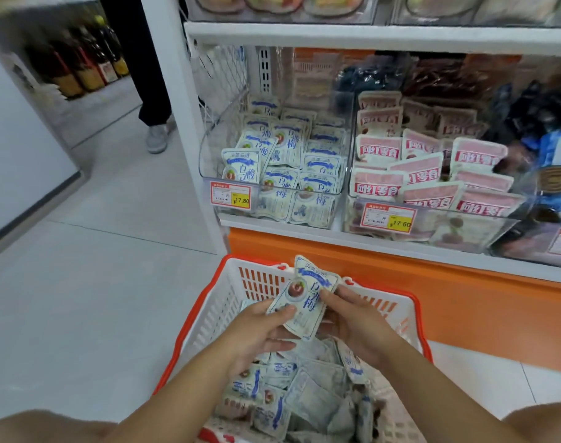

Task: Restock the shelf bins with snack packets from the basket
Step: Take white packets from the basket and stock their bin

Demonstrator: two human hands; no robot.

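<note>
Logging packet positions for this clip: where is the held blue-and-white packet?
Head view, lower centre: the blue-and-white packet is held by the left hand and right hand above the basket.

L hand (256,334) + R hand (357,324) hold packet (304,298) | over basket (209,308) | bins (272,174) ahead

Shop. Shelf (368,35) above left hand (260,327): clear bins (209,148) full of packets (308,174), price tags (230,194) on fronts. Basket (189,318) under hand. Bottles (90,65) far left.
</note>
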